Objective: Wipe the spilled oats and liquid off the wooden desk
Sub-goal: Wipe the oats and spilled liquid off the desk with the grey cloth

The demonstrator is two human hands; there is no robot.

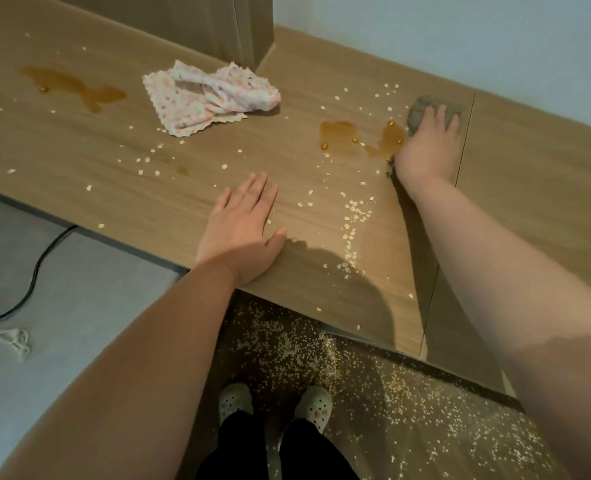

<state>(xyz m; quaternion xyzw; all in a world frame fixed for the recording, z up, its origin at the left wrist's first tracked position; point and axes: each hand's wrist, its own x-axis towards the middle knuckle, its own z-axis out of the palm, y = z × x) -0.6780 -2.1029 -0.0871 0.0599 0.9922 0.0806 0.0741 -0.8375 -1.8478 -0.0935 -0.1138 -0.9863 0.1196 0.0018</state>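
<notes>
My right hand presses a grey rag at the far edge of the puddle while my left hand lies flat and empty on the desk, so next I'd drag the rag through the liquid and oats toward me.

Place: a room in a home.
Surface: wood-grain, built along a plain pale wall.
Floor: pale, with a black cable at near left.
Footwear: soft clogs worn indoors.
Cloth: floral household rag, far centre.
</notes>
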